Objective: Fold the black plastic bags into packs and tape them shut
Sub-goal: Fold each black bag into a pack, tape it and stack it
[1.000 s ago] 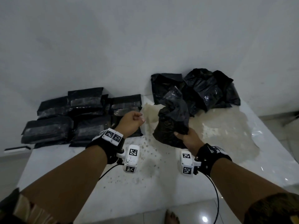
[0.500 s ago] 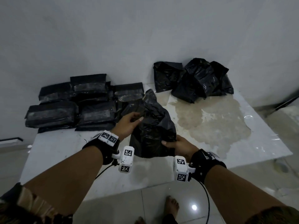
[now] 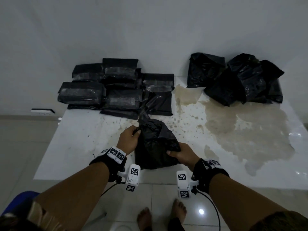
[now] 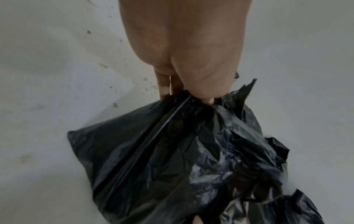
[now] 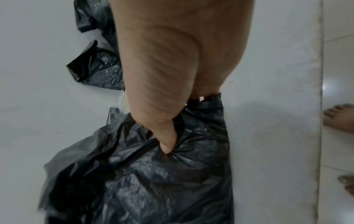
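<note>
**Black film bag held by both hands at the near edge**

Plastic, thin and crinkled, is caught in the fingers [image 4: 164, 84] of the left hand [image 3: 128, 139], which are curled round the gathered top corner of the bag [image 3: 155, 147]. The right hand [image 3: 181, 154] pinches the bag's right side, thumb pressed into the film so that it puckers. The bag lies on the white surface [image 3: 80, 147] near its front edge, between the two hands, and it looks filled and soft, not flat.

I judge the film to be light, slippery and easy to tear, and the contents seem loose, so the shape will sag when lifted. Better to take hold at the corners and the seam line, and to press the body flat before the fold.

Farther back on the left lie the finished packs [image 3: 120, 87], taped. At the back right is a heap of unfolded bags [image 3: 236, 80]. A brown stain [image 3: 246, 127] spreads over the right part of the surface.
</note>
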Demonstrator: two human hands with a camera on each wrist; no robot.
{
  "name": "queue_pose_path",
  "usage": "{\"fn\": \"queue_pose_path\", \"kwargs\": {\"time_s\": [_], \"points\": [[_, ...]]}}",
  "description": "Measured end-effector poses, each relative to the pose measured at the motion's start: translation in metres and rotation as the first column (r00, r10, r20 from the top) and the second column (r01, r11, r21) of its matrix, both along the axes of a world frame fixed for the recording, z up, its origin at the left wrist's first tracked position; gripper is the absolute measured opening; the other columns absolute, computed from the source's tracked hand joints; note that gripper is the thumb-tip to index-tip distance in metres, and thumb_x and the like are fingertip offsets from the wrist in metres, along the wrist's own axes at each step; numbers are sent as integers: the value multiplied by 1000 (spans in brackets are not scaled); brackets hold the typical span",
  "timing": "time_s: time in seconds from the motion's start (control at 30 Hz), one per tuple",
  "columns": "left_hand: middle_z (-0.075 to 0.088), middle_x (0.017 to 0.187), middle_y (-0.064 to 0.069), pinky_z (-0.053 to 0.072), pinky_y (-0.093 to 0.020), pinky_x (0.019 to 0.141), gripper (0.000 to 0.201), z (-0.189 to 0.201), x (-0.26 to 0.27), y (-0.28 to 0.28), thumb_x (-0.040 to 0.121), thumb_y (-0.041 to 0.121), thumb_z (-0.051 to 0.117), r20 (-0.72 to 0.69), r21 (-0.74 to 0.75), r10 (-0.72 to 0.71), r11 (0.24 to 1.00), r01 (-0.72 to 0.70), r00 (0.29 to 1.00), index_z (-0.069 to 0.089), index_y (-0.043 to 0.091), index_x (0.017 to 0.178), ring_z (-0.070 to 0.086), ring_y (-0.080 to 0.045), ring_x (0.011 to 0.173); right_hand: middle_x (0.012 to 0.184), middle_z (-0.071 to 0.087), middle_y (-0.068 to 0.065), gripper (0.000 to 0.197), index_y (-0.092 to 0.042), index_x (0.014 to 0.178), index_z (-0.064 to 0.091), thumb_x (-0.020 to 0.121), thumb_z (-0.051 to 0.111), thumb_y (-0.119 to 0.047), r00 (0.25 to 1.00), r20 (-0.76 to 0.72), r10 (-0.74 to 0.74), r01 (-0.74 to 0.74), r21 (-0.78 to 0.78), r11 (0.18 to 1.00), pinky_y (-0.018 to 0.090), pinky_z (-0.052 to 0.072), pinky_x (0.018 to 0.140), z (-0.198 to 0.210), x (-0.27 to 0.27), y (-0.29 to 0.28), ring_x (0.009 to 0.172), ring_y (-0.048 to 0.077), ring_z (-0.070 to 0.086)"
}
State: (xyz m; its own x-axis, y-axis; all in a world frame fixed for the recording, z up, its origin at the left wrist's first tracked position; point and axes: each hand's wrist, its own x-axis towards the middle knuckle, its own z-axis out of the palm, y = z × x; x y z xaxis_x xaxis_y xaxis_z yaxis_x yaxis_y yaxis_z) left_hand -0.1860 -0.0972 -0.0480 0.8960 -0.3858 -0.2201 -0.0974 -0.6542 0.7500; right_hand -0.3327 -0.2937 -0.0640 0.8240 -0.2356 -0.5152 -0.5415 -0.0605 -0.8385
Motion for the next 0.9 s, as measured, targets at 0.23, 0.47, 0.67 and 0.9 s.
{"fn": "queue_pose_path", "kwargs": {"time_s": [0.23, 0.47, 0.67, 0.9], "points": [[70, 98, 0, 48, -22, 79, 23, 5, 3, -17, 91, 29, 67, -37, -44, 29, 999, -30, 999, 65, 13, 107, 63, -16, 92, 118, 63, -5, 46, -21, 121, 59, 88, 66, -52, 982, 186, -12, 52, -210, 976, 34, 49, 96, 24, 43, -30, 110, 15, 60], [70, 89, -6, 50, -34, 76, 18, 17, 2, -38, 99, 20, 55, 109, -18, 48, 999, -46, 993, 65, 8, 92, 64, -20, 83, 115, 60, 0, 68, -22, 114, 58, 67, 71, -69, 895, 177, 410, -213, -639, 739, 32, 49, 87, 47, 118, -37, 104, 17, 57], [63, 82, -7, 33, -30, 64, 23, 14, 0, -30, 103, 15, 46, 160, 33, 127, 990, -134, 979, 54, 9, 82, 60, -26, 80, 89, 70, 13, 20, -9, 90, 67, 92, 59, -27, 941, 229, 248, -40, -654, 755, 30, 40, 66, 42, 136, -69, 86, 33, 63], [69, 90, -6, 46, -31, 76, 17, 21, 3, -28, 97, 31, 57, 10, 13, 235, 972, -235, 972, 62, 15, 101, 65, -22, 87, 74, 65, 12, 29, -3, 78, 64, 96, 54, -23, 937, 284, 205, -5, -575, 818, 36, 42, 62, 45, 144, -105, 73, 31, 60]]}}
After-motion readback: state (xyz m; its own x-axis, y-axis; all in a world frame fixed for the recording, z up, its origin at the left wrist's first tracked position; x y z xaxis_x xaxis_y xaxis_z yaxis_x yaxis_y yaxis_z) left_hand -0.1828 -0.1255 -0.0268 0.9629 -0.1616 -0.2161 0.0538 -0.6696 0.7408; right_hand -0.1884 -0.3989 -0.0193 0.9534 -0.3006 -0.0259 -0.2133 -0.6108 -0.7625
